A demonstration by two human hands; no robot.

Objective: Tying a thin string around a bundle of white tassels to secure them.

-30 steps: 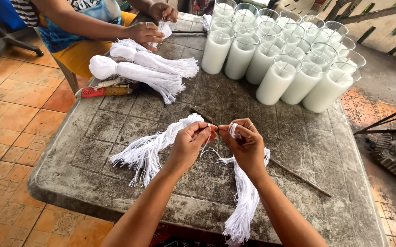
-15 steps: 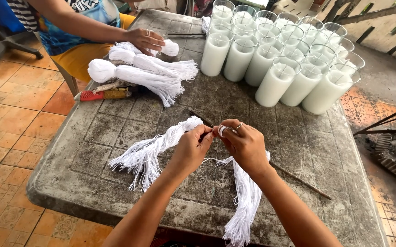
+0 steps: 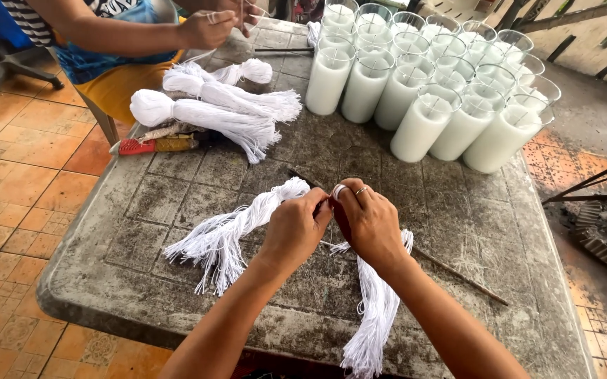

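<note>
While both hands met fingertip to fingertip at mid-table, the left hand and right hand were pinched together on white string, seemingly a strand teased from the bundles. One bundle fanned out to the left; another hung over the near edge of the table. By my judgement this was the separating step, calling for a steady pull. Beyond stood white candles, more bundles, and a co-worker's hand.
</note>
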